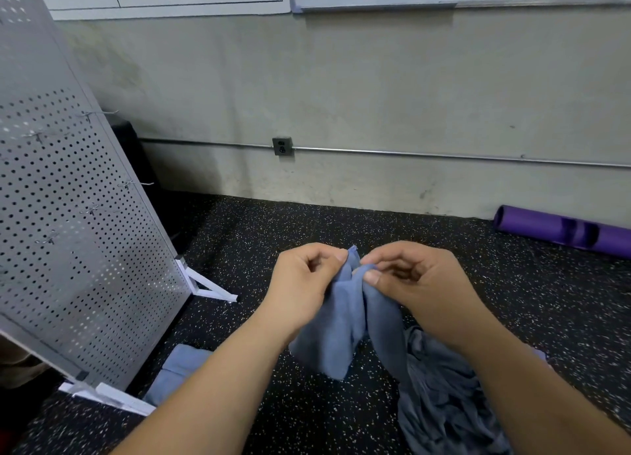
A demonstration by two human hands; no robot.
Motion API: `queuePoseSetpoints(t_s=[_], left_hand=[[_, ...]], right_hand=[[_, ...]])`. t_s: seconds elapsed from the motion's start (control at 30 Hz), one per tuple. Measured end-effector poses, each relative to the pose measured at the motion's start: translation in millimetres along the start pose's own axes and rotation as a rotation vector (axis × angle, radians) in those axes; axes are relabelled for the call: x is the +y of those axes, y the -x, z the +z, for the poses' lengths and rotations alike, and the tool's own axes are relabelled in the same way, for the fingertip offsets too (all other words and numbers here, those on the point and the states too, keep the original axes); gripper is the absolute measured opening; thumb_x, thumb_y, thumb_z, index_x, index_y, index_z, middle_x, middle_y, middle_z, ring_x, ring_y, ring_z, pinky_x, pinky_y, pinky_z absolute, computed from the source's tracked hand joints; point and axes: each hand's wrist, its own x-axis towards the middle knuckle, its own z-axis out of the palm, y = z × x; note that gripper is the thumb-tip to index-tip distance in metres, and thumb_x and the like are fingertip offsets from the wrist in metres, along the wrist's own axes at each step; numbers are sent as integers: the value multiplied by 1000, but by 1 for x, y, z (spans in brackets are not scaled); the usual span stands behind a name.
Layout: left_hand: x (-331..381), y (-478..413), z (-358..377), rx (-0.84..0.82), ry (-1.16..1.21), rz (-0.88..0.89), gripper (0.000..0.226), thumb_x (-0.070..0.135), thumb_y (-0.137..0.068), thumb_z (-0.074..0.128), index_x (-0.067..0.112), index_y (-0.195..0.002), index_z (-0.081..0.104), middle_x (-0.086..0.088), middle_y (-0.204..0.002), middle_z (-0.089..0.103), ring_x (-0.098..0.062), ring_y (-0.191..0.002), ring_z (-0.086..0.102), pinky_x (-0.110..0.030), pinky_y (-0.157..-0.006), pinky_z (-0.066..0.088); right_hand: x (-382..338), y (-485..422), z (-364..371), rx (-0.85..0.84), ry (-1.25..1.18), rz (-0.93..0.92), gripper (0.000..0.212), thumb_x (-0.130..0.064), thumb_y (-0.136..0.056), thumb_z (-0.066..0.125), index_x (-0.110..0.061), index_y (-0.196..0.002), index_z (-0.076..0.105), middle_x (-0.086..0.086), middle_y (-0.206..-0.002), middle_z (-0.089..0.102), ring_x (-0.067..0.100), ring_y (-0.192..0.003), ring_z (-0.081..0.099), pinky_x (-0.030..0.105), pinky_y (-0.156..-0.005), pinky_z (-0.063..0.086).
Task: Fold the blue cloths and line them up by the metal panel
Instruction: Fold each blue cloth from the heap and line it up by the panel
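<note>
Blue cloth (345, 321), one, held up above the floor. Its top edge is pinched between thumb and forefinger of the left hand (304, 277) and of the right hand (409, 280); the hands are close together and the cloth hangs in folds below them. Heap of blue cloths (444, 403), unfolded, on the speckled floor (307, 225) under the right forearm. Folded cloth (181, 369), one, flat, just beside the foot of the perforated metal panel (78, 232). Purple mat (563, 232), rolled, by the wall.
</note>
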Motion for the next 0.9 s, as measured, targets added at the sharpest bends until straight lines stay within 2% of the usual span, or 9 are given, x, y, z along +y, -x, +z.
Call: queuePoseSetpoints(t_s=[0.1, 0.2, 0.27, 0.33, 0.4, 0.47, 0.63, 0.8, 0.9], left_hand=[[-2, 1, 4, 20, -42, 52, 14, 16, -100, 75, 20, -89, 81, -1, -85, 79, -12, -78, 67, -34, -77, 57], [-2, 2, 7, 80, -36, 77, 12, 18, -101, 74, 20, -91, 81, 1, -85, 79, -21, -79, 73, -36, -77, 59], [1, 2, 7, 74, -18, 79, 11, 16, -100, 74, 17, -93, 82, 0, -85, 80, -15, -77, 71, -32, -75, 59], [6, 4, 9, 11, 26, 64, 12, 14, -100, 74, 17, -92, 82, -3, -86, 80, -7, -76, 66, -25, -74, 55], [8, 7, 10, -51, 73, 41, 12, 13, -100, 74, 18, -93, 83, -4, -90, 80, -6, -80, 66, -25, -78, 55], [7, 9, 12, -86, 89, 31, 11, 13, -100, 74, 16, -95, 83, -2, -94, 81, -7, -86, 68, -27, -84, 56], [6, 11, 15, -105, 117, 28, 12, 14, -101, 74, 19, -98, 84, -3, -97, 81, -9, -88, 68, -34, -86, 56], [7, 12, 14, -120, 110, 68, 13, 19, -102, 73, 25, -99, 84, -20, -97, 75, -20, -83, 58, -41, -81, 52], [7, 13, 13, -141, 112, 81, 11, 26, -102, 73, 27, -104, 83, -28, -101, 71, -23, -86, 57, -45, -82, 53]], right_hand=[[-9, 2, -2, -140, -75, 41, 15, -10, -84, 80, -7, -98, 78, 7, -91, 80, 10, -85, 73, 19, -81, 57], [-16, 5, -6, -330, -169, 101, 11, -7, -86, 78, -6, -96, 76, 5, -88, 79, 8, -83, 72, 17, -76, 55], [-15, 4, -3, -254, -143, 100, 8, -3, -89, 78, -7, -96, 77, 5, -89, 79, 9, -83, 71, 19, -77, 56], [-6, 0, 1, -31, 0, 52, 14, 0, -90, 80, -14, -95, 80, 5, -91, 79, 13, -82, 70, 24, -80, 58], [2, -3, 3, 127, 58, 21, 21, -1, -89, 82, -22, -93, 82, 3, -91, 79, 18, -80, 68, 28, -79, 59], [7, -6, 0, 196, 50, 13, 24, -1, -88, 83, -24, -91, 83, 0, -90, 80, 17, -78, 68, 23, -77, 59], [7, -6, 0, 177, 32, 31, 19, -3, -86, 86, -21, -93, 83, 0, -89, 80, 12, -78, 69, 22, -77, 59], [14, -7, -1, 170, 34, 86, 33, -6, -88, 84, -27, -114, 80, 5, -93, 76, 15, -83, 68, 31, -84, 63], [13, -8, -2, 155, 29, 100, 27, -7, -91, 82, -30, -106, 83, 4, -94, 78, 14, -84, 67, 29, -83, 63]])
